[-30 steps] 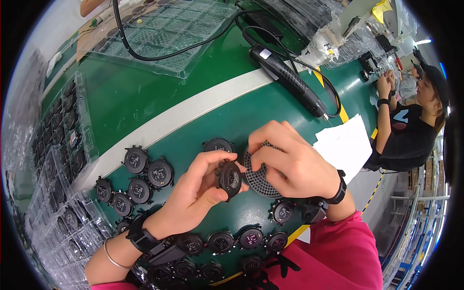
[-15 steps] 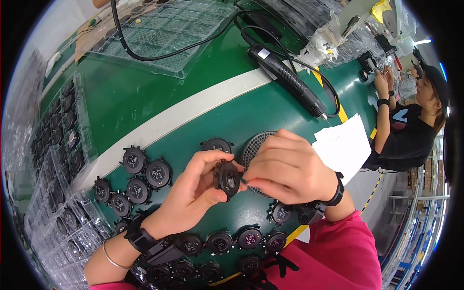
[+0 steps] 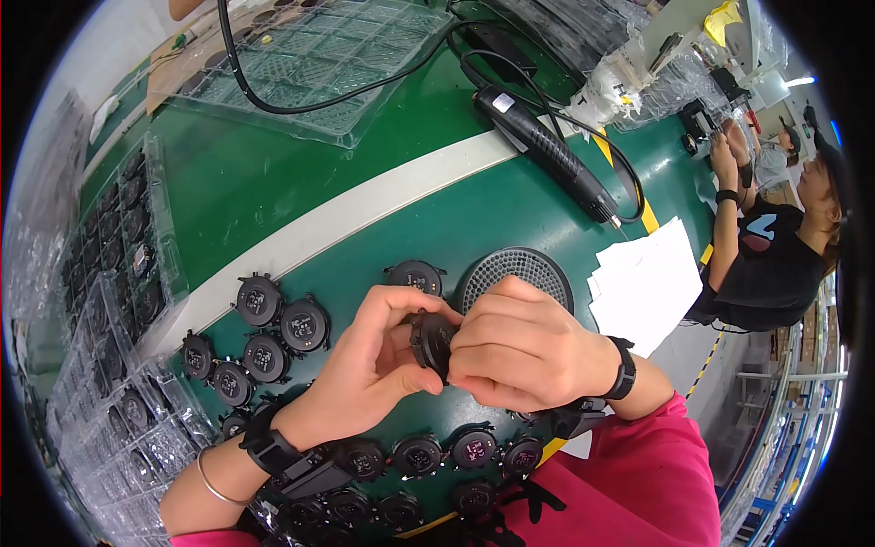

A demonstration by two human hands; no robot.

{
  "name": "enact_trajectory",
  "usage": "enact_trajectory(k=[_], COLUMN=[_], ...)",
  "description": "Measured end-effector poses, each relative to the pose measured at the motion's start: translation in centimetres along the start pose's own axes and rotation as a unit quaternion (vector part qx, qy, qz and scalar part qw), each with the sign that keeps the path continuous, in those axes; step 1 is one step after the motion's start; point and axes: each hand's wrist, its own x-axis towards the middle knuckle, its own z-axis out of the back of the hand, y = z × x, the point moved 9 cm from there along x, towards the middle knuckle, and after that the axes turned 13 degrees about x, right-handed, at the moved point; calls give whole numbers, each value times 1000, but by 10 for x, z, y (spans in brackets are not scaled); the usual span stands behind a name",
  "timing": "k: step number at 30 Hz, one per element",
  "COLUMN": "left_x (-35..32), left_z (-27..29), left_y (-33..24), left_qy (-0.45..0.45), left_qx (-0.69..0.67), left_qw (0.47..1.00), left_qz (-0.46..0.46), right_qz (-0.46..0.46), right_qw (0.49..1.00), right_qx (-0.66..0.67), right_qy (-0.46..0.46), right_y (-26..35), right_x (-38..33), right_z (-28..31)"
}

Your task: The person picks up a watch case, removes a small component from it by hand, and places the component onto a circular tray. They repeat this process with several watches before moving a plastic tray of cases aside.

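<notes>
The small round black plastic part [image 3: 434, 341] sat pinched between both hands above the green surface [image 3: 273, 173]. The left hand [image 3: 365, 374] had its fingers clamped on the near edge; the right hand [image 3: 515, 351] closed its fingers over the far side. It looked light, stiff and hard, best held by its rim. A round black perforated mesh disc [image 3: 519, 269] lay just behind, with matching round black parts [image 3: 273, 319] in rows.

The round mesh grille [image 3: 516, 277], pinched by the right hand [image 3: 519, 351] against the black round part [image 3: 434, 341] one second ago, now lies flat on the green table [image 3: 301, 173] just beyond the grip. Right-hand fingers have closed over the part's right side, meeting the left hand [image 3: 369, 369].
</notes>
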Motion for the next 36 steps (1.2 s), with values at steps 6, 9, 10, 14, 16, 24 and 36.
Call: enact_trajectory(k=[6, 9, 10, 14, 16, 24, 36], left_x=[-2, -3, -2, -2, -2, -5, -5], left_z=[-3, -3, -3, -7, -9, -10, -9], left_y=[0, 1, 1, 3, 4, 7, 10], left_qy=[9, 10, 8, 18, 26, 29, 26], left_qx=[11, 15, 17, -31, -57, 2, 32], left_qw=[1000, 1000, 1000, 999, 998, 997, 997], left_qz=[18, 24, 22, 28, 31, 69, 67], right_qz=[-30, -58, -72, -104, -137, -119, -106], right_qw=[999, 994, 989, 987, 983, 990, 982], right_qx=[26, 95, 130, 104, 61, 70, 154], right_qy=[5, 18, 25, 67, 109, 33, 3], right_y=[-3, -8, -11, -18, -27, -12, -15], right_x=[-1, -2, -3, -3, -9, 3, -3], right_z=[-2, -3, -3, 16, 18, 10, -1])
